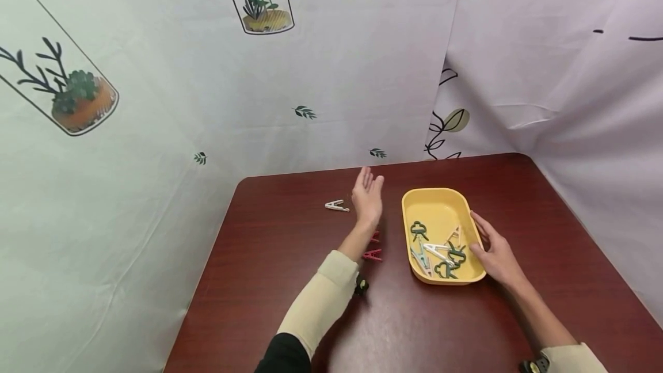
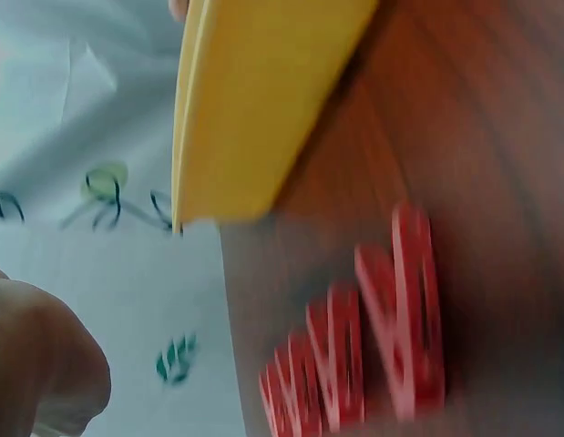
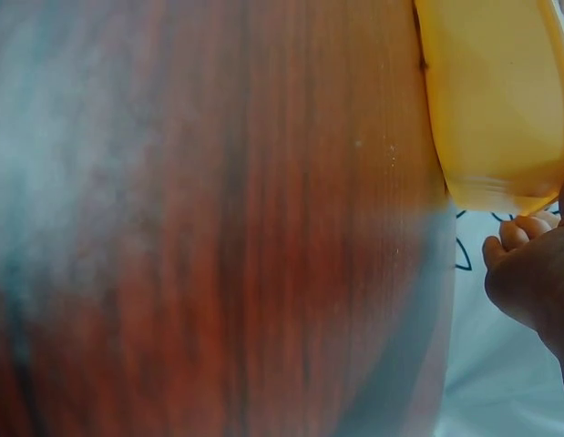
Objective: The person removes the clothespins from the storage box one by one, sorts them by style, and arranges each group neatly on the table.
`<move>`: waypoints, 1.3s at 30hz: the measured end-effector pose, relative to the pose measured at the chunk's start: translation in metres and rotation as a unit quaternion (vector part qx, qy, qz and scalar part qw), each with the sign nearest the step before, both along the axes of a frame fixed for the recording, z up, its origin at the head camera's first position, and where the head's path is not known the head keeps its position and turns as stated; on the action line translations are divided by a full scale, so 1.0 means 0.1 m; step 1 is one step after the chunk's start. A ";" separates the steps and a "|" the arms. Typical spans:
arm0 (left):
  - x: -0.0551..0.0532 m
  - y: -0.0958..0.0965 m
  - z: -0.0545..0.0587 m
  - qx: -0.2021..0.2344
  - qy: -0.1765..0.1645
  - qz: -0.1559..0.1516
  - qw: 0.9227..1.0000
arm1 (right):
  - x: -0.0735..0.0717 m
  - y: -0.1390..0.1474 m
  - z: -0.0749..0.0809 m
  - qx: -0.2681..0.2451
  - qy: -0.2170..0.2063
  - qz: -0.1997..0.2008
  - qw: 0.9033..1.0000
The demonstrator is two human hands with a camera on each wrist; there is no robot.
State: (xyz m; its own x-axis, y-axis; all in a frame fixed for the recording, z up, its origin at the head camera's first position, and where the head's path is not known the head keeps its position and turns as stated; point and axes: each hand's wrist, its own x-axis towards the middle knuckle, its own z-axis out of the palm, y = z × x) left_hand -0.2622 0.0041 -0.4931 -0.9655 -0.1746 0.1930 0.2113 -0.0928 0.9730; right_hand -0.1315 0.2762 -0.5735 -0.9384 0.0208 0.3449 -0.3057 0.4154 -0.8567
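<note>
My left hand (image 1: 368,197) hovers over the table, its fingers straight and holding nothing. Left of it lies a white clothespin (image 1: 336,206). Several red clothespins (image 2: 341,355) line up in a row in the left wrist view; in the head view my forearm hides part of these red clothespins (image 1: 373,255). My right hand (image 1: 494,252) grips the right side of a yellow plastic tray (image 1: 437,193), thumb at the rim and fingers along the outer wall. Dark green shaped clips (image 1: 457,255), white clothespins (image 1: 437,251) and a pale green clothespin (image 1: 420,258) lie jumbled in the tray's near half.
The dark red-brown wooden table (image 1: 414,327) has rounded far corners. White fabric printed with plants (image 1: 362,73) hangs right behind its far edge and along the sides. Dark wrist straps show at both sleeves.
</note>
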 end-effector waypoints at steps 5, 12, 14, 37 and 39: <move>0.19 0.34 -0.04 -0.005 -0.012 -0.014 1.000 | 0.00 -0.01 0.00 -0.007 0.004 0.002 1.000; 0.40 0.69 -0.13 0.017 -0.027 -0.036 0.999 | 0.00 -0.01 0.01 -0.008 0.008 0.004 1.000; 0.45 0.76 -0.16 0.011 -0.035 -0.040 0.999 | 0.00 0.00 0.01 -0.007 0.009 0.004 1.000; 0.56 1.16 -0.47 -0.028 -0.044 -0.049 0.997 | 0.01 0.00 0.01 -0.005 0.003 0.006 1.000; 0.57 1.16 -0.47 -0.038 -0.049 -0.050 0.997 | 0.01 0.00 0.01 -0.005 0.003 0.004 1.000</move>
